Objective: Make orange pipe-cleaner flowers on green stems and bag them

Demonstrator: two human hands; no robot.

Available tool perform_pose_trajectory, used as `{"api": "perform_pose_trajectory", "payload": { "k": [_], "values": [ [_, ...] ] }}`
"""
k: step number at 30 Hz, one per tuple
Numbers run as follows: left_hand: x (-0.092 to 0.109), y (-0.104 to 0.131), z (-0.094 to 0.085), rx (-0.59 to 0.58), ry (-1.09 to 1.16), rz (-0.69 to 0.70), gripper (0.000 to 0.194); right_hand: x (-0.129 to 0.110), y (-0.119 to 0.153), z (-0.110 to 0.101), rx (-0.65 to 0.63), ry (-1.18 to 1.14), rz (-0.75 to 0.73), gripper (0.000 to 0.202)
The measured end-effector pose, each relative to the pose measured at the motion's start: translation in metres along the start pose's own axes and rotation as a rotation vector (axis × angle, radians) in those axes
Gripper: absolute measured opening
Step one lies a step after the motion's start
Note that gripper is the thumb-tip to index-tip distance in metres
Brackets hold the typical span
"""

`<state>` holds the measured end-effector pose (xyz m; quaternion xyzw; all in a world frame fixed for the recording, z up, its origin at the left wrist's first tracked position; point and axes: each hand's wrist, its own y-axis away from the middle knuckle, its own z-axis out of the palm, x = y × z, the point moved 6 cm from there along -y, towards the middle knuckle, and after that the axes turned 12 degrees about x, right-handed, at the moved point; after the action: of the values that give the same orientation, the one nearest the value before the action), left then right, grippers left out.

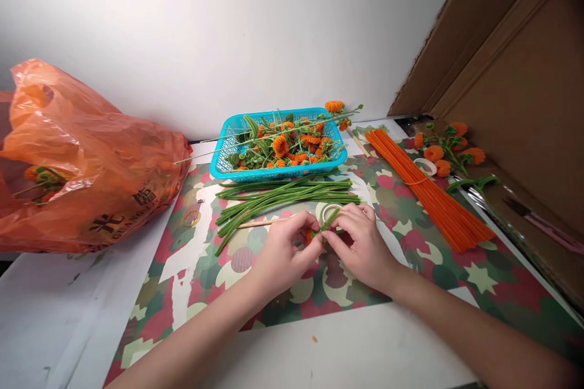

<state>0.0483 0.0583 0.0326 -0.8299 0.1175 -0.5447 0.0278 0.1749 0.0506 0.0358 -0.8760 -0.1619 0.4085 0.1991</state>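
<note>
My left hand (289, 246) is closed in a pinch on a small orange flower, which its fingers mostly hide. Close against it on the right, my right hand (365, 249) pinches a short fuzzy green pipe cleaner (330, 219) that sticks up between the two hands. Just behind the fingers lies a roll of tape (329, 211), partly covered. Beyond the hands, a loose pile of green pipe cleaners (278, 197) is spread across the table. A thin wooden stick (262, 223) pokes out from under the pile beside my left hand.
A blue plastic basket (278, 175) of orange flowers stands at the back. An orange plastic bag (104, 164) bulges at left. On the right lie a bundle of orange pipe cleaners (429, 194), a finished flower spray (456, 149), a white ring (425, 166) and a cardboard wall (511, 73).
</note>
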Motion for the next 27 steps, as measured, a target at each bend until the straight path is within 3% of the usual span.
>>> {"api": "perform_pose_trajectory", "payload": {
  "k": [10, 15, 22, 27],
  "values": [
    [-0.009, 0.001, 0.006, -0.081, 0.059, -0.124, 0.008, -0.003, -0.002, -0.005, 0.063, 0.021, -0.032, 0.015],
    [-0.019, 0.002, 0.009, -0.134, 0.238, -0.275, 0.005, 0.001, -0.002, -0.006, 0.073, -0.041, -0.009, 0.01],
    [-0.019, 0.0, 0.013, -0.257, 0.424, -0.403, 0.011, 0.009, -0.004, -0.002, -0.038, -0.17, 0.08, 0.007],
    [-0.019, 0.004, 0.017, -0.375, 0.483, -0.464, 0.014, 0.007, -0.007, -0.002, -0.183, -0.275, 0.005, 0.007]
  ]
}}
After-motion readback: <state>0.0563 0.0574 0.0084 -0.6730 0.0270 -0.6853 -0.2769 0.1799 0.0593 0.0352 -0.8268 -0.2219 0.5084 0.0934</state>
